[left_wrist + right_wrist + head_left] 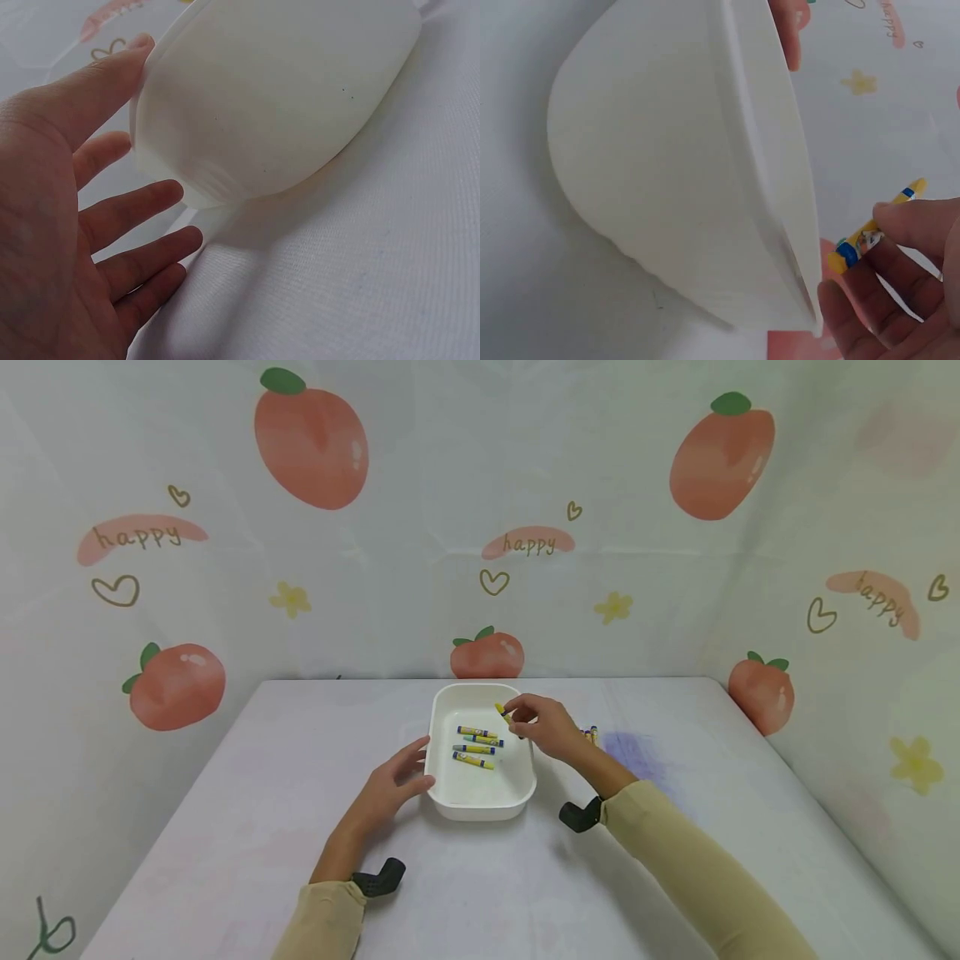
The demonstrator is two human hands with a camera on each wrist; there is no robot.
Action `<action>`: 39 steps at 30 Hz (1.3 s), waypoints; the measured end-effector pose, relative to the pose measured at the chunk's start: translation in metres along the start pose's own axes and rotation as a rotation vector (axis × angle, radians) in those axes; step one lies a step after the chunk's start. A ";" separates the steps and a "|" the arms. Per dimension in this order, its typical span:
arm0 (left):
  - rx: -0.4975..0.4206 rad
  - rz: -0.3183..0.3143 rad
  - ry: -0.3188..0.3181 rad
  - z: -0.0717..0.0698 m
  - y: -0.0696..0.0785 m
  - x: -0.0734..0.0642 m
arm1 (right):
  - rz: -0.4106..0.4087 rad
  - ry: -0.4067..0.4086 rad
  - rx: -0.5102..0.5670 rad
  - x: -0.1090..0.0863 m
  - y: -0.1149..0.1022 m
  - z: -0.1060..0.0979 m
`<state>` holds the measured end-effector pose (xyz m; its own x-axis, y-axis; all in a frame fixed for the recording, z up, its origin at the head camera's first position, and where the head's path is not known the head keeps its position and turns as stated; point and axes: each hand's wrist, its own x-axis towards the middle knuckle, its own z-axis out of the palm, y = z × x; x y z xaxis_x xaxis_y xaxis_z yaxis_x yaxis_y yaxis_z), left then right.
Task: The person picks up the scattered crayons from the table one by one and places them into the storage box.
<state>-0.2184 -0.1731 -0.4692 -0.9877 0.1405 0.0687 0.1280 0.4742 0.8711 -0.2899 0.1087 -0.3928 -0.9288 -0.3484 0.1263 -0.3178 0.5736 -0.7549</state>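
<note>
A white plastic tray stands in the middle of the table in the head view. Several crayons in yellow and blue wrappers lie inside it, roughly side by side. Over the tray's far right part, my right hand pinches a yellow crayon between thumb and fingers, above the tray floor. My left hand is at the tray's left side. In the left wrist view, its thumb touches the rim and its fingers spread loosely along the outer wall.
Several more crayons are on the table right of the tray, partly hidden behind my right hand. A bluish-purple stain marks the tabletop near them. A white curtain with printed fruit hangs behind the table.
</note>
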 end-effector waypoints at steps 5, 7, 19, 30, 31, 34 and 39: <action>-0.005 -0.001 -0.003 0.000 0.003 0.000 | 0.012 -0.060 -0.016 0.007 -0.002 0.004; -0.004 -0.003 -0.002 -0.001 0.003 -0.001 | 0.010 -0.088 -0.018 0.009 -0.003 0.006; -0.004 -0.009 -0.003 -0.002 0.002 -0.001 | -0.005 -0.218 -0.098 0.026 -0.016 0.012; -0.001 0.004 -0.004 -0.001 0.002 0.001 | 0.062 -0.365 -0.150 0.041 -0.017 0.017; -0.003 0.004 -0.004 -0.001 0.002 0.001 | 0.065 -0.371 -0.154 0.043 -0.017 0.018; -0.004 0.009 -0.005 -0.001 0.002 0.001 | 0.072 -0.384 -0.165 0.047 -0.016 0.020; -0.005 0.008 -0.007 -0.001 0.002 0.001 | 0.081 -0.396 -0.181 0.053 -0.016 0.024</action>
<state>-0.2188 -0.1735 -0.4671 -0.9860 0.1506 0.0722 0.1354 0.4683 0.8731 -0.3297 0.0626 -0.3894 -0.8184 -0.5342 -0.2117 -0.3080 0.7188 -0.6233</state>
